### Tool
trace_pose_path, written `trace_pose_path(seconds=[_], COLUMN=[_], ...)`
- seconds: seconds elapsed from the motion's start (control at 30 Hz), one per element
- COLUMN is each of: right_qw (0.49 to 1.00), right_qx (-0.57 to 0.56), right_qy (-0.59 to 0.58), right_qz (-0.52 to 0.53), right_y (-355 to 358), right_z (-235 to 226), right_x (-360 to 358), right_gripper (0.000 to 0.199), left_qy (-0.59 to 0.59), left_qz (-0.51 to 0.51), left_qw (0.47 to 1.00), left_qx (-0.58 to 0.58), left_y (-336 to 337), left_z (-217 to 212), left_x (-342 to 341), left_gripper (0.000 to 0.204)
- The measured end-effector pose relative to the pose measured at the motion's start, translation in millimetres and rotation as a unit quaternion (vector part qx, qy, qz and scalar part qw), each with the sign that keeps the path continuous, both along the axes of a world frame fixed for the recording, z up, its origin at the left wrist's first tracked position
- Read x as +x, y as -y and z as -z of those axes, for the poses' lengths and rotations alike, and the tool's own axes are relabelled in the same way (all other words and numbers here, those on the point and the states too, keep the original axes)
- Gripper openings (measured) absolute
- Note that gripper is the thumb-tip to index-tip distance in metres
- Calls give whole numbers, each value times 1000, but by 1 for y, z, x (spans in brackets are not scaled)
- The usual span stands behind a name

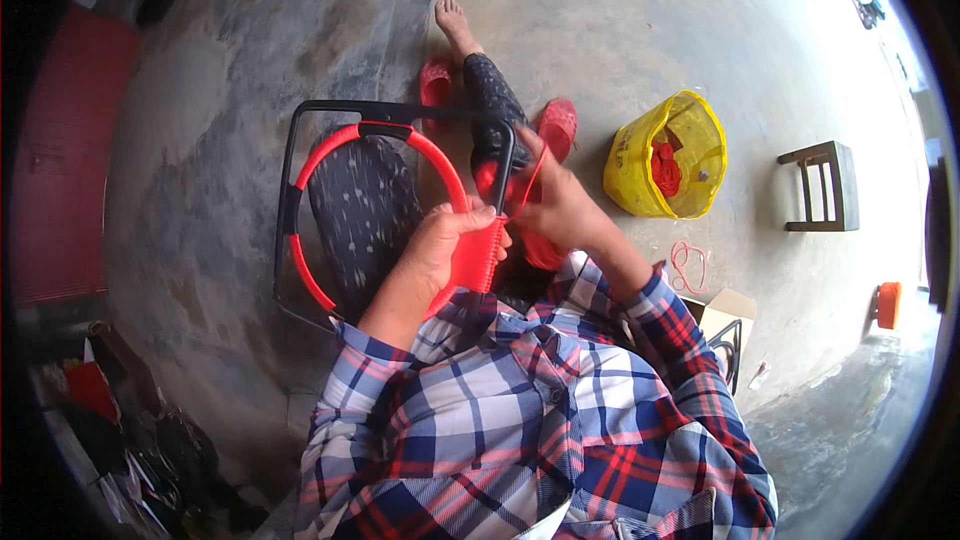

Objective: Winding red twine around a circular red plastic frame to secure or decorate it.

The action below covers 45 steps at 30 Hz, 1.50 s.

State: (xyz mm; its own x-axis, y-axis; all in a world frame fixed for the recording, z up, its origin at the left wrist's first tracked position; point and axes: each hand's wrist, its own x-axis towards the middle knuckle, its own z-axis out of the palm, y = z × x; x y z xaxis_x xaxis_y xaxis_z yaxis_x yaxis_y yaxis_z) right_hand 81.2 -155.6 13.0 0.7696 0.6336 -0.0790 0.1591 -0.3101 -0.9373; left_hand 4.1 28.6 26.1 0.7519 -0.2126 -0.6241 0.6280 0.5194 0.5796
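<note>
A black rectangular frame (400, 109) with rounded corners lies across my lap. Inside it sits a ring (310, 162), mostly red with black sections. Between the ring and the frame's right bar, red cord is wound in close turns (474, 258), forming a red web. My left hand (440, 242) is closed round this wound part and the bar, thumb on top. To its right, my right hand (566, 208) grips a length of red cord (540, 172) that loops up from the bar. Its fingertips are partly hidden near the bar.
A yellow bucket-like container (632, 165) holding red bundles stands to the right. Beyond it is a small stool (845, 185). A loose red cord (688, 265) and an open cardboard box (728, 312) are nearer. Red shoes (558, 126) lie by my bare foot (456, 28).
</note>
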Motion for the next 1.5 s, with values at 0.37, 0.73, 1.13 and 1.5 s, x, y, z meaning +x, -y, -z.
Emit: trace_pose_path(seconds=[0.37,0.73,1.13,1.5], right_qw=[968,965,787,886], right_qx=[230,-166,356,128], right_qy=[-66,-143,-430,-272], right_qz=[71,-144,262,354], right_y=[-20,67,190,197], right_z=[-4,-34,58,121], right_x=[28,-8,-93,-101], right_gripper=[38,25,21,23], left_qy=[19,34,9,24], left_qz=[33,-48,-70,-102], left_qw=[999,998,996,993], left_qx=[34,-4,-55,-56], left_y=[10,-12,-24,-34], left_z=[-1,8,-5,8], left_x=[4,6,5,6], left_gripper=[18,15,36,26])
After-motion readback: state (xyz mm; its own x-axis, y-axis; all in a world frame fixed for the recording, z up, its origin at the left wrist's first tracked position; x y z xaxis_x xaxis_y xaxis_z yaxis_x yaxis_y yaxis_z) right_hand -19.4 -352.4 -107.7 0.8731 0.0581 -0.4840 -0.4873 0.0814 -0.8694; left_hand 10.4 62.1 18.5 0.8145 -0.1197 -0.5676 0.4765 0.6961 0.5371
